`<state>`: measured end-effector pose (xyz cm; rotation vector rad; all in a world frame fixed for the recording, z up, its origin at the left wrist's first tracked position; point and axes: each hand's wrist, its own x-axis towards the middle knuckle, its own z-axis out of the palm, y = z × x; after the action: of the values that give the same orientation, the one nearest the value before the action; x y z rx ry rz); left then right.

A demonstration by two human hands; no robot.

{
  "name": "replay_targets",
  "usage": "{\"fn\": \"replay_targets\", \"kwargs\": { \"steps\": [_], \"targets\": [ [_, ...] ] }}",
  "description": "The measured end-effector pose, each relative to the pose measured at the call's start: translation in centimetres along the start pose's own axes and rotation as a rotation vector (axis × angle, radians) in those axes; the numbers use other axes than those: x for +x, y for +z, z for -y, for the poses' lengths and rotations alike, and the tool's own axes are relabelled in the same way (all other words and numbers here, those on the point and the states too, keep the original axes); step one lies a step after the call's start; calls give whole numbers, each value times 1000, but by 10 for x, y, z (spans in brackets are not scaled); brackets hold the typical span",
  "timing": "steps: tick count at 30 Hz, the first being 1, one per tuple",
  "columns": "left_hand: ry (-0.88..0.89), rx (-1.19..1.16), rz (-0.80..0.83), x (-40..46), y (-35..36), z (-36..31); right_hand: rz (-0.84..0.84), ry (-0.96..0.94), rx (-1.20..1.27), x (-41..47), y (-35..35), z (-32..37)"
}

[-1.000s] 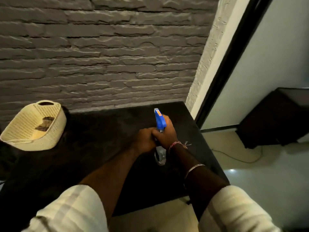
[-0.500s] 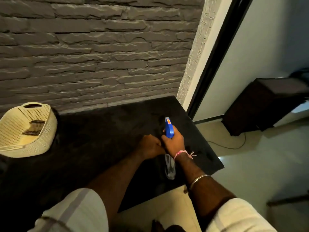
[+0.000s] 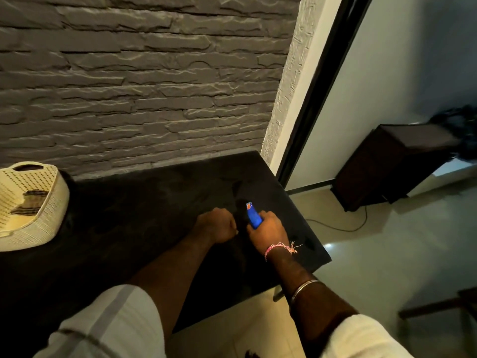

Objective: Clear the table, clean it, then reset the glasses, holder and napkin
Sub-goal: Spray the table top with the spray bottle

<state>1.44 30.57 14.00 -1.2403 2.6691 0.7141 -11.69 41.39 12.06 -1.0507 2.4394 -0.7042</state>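
My right hand (image 3: 268, 232) grips a spray bottle by its blue trigger head (image 3: 252, 215) over the right part of the dark table (image 3: 144, 208). The nozzle points away from me and the bottle's body is hidden under the hand. My left hand (image 3: 216, 225) lies just to the left of it, a small gap apart, with the fingers curled into a fist low over the tabletop. Whether that fist holds anything is hidden. No glasses, holder or napkin show on the table.
A cream perforated basket (image 3: 38, 228) with something dark inside stands at the table's left end. A grey stone wall (image 3: 144, 94) runs behind the table. On the floor to the right are a dark cabinet (image 3: 392, 166) and a cable (image 3: 343, 228). The table's right corner (image 3: 326, 258) is close to my right wrist.
My left hand has come off the bottle and right hand and now sits apart to the left. The bottle's clear body is no longer visible. The view has swung right.
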Motion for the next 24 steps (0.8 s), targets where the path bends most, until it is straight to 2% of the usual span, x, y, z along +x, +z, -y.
{"fn": "replay_targets", "kwargs": {
  "steps": [5, 8, 16, 20, 24],
  "targets": [
    [-41, 75, -57, 9, 1, -25, -47, 94, -39, 7, -17, -12],
    [-56, 79, -86, 15, 1, -31, -20, 100, -21, 14, -21, -16],
    [-145, 129, -160, 9, -2, -15, 177, -102, -60, 19, -9, -2],
    [-264, 154, -206, -8, -6, 11, 205, -148, -100, 15, 10, 21],
    [-392, 134, -180, -27, -14, 42, 269, -173, -134, 9, 26, 49]
  ]
}}
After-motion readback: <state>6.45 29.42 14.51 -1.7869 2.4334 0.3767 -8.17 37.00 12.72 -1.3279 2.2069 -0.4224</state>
